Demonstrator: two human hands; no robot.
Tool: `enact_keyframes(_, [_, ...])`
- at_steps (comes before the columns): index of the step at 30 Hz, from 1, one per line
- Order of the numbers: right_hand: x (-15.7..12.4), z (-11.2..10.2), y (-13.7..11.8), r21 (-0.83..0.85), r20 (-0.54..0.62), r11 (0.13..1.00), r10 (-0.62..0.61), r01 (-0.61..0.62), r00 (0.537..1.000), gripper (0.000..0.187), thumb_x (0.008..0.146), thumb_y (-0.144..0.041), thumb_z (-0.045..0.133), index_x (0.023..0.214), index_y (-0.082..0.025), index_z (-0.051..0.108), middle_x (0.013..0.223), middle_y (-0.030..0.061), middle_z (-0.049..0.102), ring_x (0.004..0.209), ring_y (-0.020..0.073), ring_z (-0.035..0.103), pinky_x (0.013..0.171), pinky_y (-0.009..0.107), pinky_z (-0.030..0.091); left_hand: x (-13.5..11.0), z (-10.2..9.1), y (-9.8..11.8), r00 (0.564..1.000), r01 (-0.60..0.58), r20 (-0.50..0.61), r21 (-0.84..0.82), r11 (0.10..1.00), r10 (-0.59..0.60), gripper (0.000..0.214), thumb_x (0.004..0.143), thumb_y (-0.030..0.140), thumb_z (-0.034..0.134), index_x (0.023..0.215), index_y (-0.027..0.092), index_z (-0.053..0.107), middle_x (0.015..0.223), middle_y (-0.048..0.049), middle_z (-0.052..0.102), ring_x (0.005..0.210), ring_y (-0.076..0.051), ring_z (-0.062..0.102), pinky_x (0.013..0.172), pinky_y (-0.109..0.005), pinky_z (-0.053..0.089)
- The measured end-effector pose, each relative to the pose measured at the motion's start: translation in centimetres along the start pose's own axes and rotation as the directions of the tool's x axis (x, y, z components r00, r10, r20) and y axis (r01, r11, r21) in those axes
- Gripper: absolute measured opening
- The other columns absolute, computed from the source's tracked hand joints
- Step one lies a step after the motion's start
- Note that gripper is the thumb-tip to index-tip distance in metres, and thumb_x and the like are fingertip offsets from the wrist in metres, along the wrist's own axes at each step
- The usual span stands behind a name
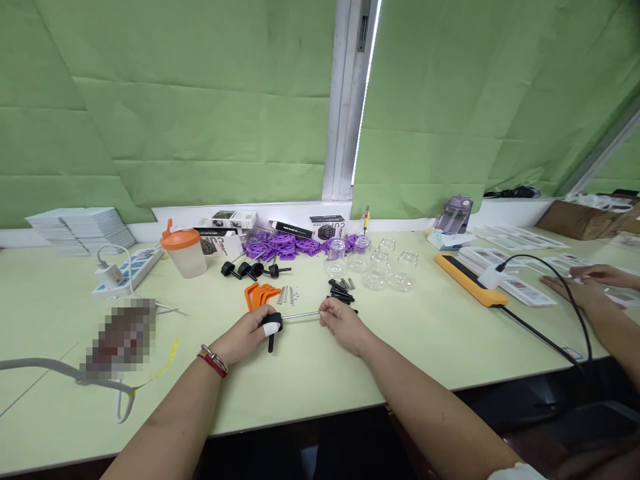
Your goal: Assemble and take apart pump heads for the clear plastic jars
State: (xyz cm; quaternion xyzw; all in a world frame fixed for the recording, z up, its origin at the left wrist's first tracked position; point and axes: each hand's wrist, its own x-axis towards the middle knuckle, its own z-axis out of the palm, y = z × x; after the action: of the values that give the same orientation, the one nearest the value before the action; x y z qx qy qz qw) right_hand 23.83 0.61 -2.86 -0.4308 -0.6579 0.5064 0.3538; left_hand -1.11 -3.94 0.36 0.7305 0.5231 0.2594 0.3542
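Note:
My left hand point(247, 333) is closed round a black knob point(273, 328) with a short black stem pointing down; one finger wears a white tape wrap. A thin metal rod point(301, 315) runs from the knob to my right hand point(340, 321), which pinches the rod's other end. Both hands rest on the pale green table point(310, 373). Just beyond them lie orange plastic pieces point(260, 293), several small metal pins point(287, 295) and a pile of small black parts point(341, 291).
Further back are black knobs on rods point(250, 269), purple plastic wheels point(283, 245), clear cups point(380, 265), an orange-lidded shaker point(183, 252), small boxes, a power strip point(127, 272) and stacked booklets. Another person's hands point(585, 283) work at the right beside an orange device point(470, 280) with a black cable.

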Motion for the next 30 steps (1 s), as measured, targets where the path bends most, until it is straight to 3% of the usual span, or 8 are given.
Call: enact_keyframes(30, [0.34, -0.04, 0.79, -0.003, 0.023, 1.000, -0.009, 0.009, 1.000, 0.013, 0.084, -0.030, 0.045, 0.079, -0.020, 0.051, 0.072, -0.0006, 0.057, 0.055, 0.0096, 0.038, 0.053, 0.023, 0.032, 0.00, 0.04, 0.27, 1.000, 0.005, 0.016, -0.035, 0.999, -0.005, 0.027, 0.085, 0.044, 0.047, 0.092, 0.018, 0.050, 0.077, 0.0004, 0.047, 0.069, -0.014, 0.043, 0.066, -0.027, 0.040])
